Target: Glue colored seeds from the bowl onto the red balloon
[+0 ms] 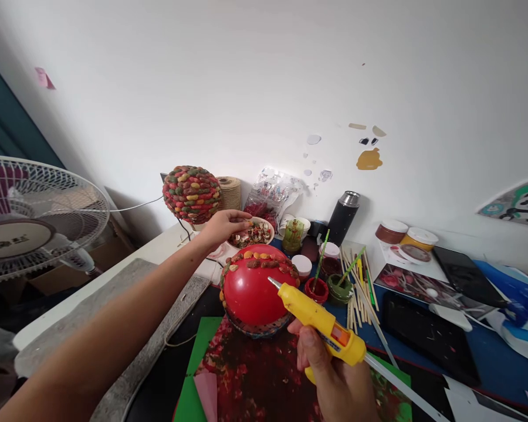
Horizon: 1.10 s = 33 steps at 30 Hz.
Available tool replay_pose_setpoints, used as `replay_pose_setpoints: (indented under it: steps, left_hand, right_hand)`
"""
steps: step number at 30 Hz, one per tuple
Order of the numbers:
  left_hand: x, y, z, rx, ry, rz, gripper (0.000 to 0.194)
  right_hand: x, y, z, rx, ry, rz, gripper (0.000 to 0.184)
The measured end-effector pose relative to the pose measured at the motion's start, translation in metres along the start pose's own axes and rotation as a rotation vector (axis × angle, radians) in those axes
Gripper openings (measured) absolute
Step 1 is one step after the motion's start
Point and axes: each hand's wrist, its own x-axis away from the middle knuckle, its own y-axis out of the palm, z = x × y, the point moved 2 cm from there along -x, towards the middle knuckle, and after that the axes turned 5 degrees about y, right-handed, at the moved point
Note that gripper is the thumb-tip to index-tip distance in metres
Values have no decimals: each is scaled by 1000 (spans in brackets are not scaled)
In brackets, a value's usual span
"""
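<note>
My right hand grips a yellow glue gun whose nozzle points at a red balloon. Coloured shells are stuck along the balloon's top edge. My left hand reaches past the balloon to a white bowl of painted shells, with its fingers pinched on an orange shell over the bowl. A finished ball covered in coloured shells stands behind the hand.
A white fan stands at the left. Paint pots, wooden sticks, a black flask, a twine spool, lidded jars and a black tray crowd the blue table by the wall.
</note>
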Motion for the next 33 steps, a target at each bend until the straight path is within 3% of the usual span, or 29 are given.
replay_pose_setpoints:
  steps: [4, 9, 12, 17, 20, 23, 29, 33]
  left_hand:
    - [24, -7, 27, 218, 57, 35, 41]
    - [86, -2, 62, 383, 95, -24, 43]
    - [134, 23, 72, 549, 25, -159, 39]
    - [196, 83, 66, 697, -202, -415, 30]
    - [207, 111, 56, 832, -249, -450, 35]
    - [206, 125, 48, 903, -241, -448, 40]
    - [202, 134, 41, 897, -231, -474, 48]
    - [201, 136, 41, 900, -224, -396, 50]
  right_hand:
    - [2, 1, -6, -31, 106, 0, 63]
    - [1, 2, -7, -118, 210, 13, 64]
    - [-4, 0, -6, -196, 255, 35, 63]
    - [-8, -4, -7, -220, 282, 72, 65]
    - [-6, -5, -10, -197, 298, 124, 64]
    - [-6, -6, -16, -189, 269, 167, 65]
    - [-8, -5, -21, -227, 304, 115, 69]
    - [-11, -6, -23, -242, 268, 127, 70]
